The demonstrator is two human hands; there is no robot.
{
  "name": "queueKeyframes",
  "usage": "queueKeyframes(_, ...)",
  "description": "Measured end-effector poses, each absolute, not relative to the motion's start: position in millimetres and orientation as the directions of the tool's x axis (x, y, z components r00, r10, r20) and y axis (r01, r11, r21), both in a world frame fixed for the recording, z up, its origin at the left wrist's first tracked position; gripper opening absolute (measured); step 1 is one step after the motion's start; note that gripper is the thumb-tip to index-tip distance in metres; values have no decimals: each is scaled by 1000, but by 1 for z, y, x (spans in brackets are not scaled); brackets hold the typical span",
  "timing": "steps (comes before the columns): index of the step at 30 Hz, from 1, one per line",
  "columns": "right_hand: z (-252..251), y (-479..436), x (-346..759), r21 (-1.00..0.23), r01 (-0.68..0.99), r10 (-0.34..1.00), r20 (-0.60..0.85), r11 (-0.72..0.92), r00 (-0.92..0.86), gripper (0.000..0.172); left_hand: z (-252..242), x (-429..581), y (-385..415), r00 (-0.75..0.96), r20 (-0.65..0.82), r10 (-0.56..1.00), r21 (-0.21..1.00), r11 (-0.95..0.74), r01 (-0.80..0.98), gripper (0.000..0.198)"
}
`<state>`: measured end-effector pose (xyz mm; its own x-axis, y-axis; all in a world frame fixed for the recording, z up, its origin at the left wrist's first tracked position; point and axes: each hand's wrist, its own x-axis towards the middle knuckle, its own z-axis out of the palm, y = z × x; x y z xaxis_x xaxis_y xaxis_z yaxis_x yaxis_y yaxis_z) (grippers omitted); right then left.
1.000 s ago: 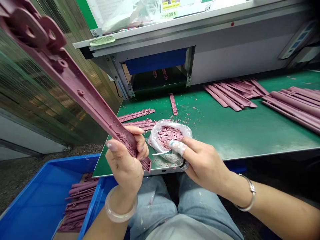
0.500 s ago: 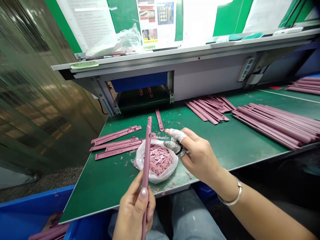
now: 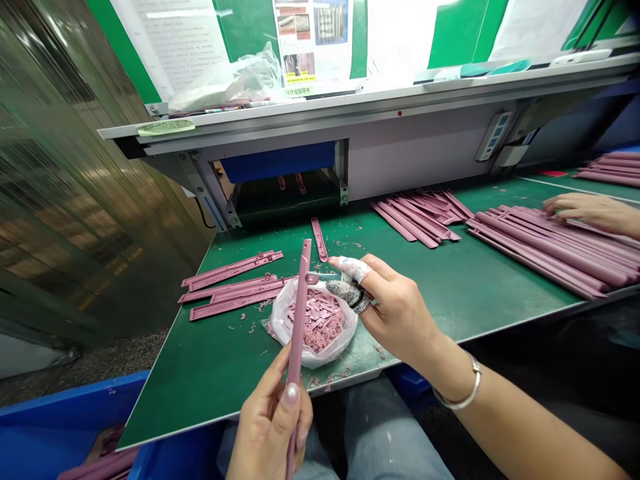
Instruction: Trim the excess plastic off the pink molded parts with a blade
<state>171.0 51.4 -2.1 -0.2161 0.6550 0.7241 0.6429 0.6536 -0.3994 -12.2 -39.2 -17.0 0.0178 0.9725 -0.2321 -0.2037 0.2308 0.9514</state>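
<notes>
My left hand (image 3: 273, 427) grips the lower end of a long mauve plastic strip (image 3: 299, 313), held edge-on and pointing away from me over the bench. My right hand (image 3: 395, 310), with taped and gloved fingertips, hovers to the strip's right, its fingers curled in a pinch; whether it holds a small blade I cannot make out. Just below the two hands sits a clear plastic bag (image 3: 320, 323) full of mauve trimmings.
Loose mauve strips (image 3: 230, 287) lie left of the bag on the green bench (image 3: 210, 367). More strips are piled at centre right (image 3: 420, 213) and far right (image 3: 545, 247), where another person's hand (image 3: 590, 210) rests. A blue bin (image 3: 65, 433) with strips stands lower left.
Since a second ago the strip swung down from a raised slant to edge-on in front of me. In the last half second it shifted slightly right. Another person's hand appeared at the far right.
</notes>
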Motion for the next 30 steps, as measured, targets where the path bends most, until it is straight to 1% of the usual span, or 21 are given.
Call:
queueKeyframes(9, -4, 52, 171, -359, 679, 665, 702, 640, -256, 53, -21, -13, -40, -4, -222, 975, 963, 219, -157, 75)
queueKeyframes(12, -3, 63, 172, -357, 703, 671, 705, 615, -229, 52, -30, -17, -40, 1, -233, 973, 963, 230, -141, 78)
queueKeyframes(14, -2, 72, 175, -375, 740, 697, 696, 559, -174, 47, -38, -20, -40, 39, -264, 964, 951, 267, -154, 80)
queueKeyframes(16, 0, 78, 177, -413, 753, 715, 691, 513, -108, 40, -43, -24, -41, 124, -294, 948, 929, 314, -197, 78)
queueKeyframes(18, -1, 79, 178, -459, 709, 706, 704, 535, -77, 36, -43, -27, -42, 217, -312, 925, 891, 364, -270, 69)
queueKeyframes(20, -5, 74, 175, -487, 625, 686, 719, 610, -109, 38, -39, -30, -42, 282, -322, 904, 831, 413, -372, 59)
queueKeyframes(23, -13, 64, 169, -493, 553, 674, 717, 671, -179, 42, -28, -34, -41, 354, -329, 875, 726, 475, -498, 51)
queueKeyframes(26, -18, 58, 164, -488, 547, 670, 716, 680, -193, 42, -19, -36, -40, 386, -342, 857, 662, 512, -548, 50)
queueKeyframes(30, -19, 58, 163, -482, 566, 674, 714, 669, -189, 43, -19, -37, -40, 379, -363, 851, 658, 523, -542, 52)
